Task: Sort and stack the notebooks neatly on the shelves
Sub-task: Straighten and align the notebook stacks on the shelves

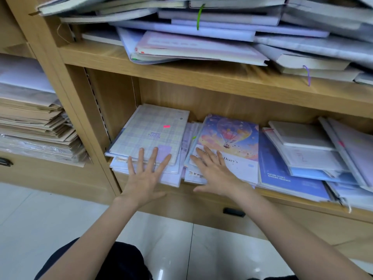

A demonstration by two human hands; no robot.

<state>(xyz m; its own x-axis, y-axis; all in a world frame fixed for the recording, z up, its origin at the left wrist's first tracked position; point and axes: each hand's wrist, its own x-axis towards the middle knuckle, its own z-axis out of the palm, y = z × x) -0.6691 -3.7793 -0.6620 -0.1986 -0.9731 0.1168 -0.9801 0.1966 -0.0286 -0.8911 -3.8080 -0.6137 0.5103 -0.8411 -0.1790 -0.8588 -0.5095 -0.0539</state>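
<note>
Lower shelf (pixel 212 197) of a pale wood bookcase, person crouched in front of it, both bare arms reaching in. Left hand (pixel 144 174): fingers straight and fanned wide, palm down, fingertips lying on the near edge of a lilac plaid notebook (pixel 151 131) that tops the left stack; the heel of the hand hangs past the shelf lip. A small pink sticker (pixel 166 126) sits on that cover near its middle. Right hand (pixel 215 171): also spread flat, fingers straight, resting on the white lower band of a balloon-print diary (pixel 229 141), which tops the stack just at 3 o'clock of the plaid one; the two stacks touch or nearly touch, loose pale notebooks showing between them. Neither hand curls round anything. At 3 o'clock of the diary, a dark blue notebook (pixel 282 174) lies flat with white lettering, and over its far part a slanting pile of grey and light blue notebooks (pixel 302 146) leans toward the right edge. Upper shelf, 12 o'clock: a sprawling, uneven heap of grey and lavender notebooks (pixel 201 33), a green ribbon marker (pixel 199 16) hanging from one, a purple ribbon (pixel 307 74) dangling over the shelf edge at the right. At 9 o'clock, next bay: a stack of brown paper envelopes (pixel 34 122). Below the shelf, a drawer pull (pixel 234 212); glossy white floor tiles (pixel 60 219) underfoot.
</note>
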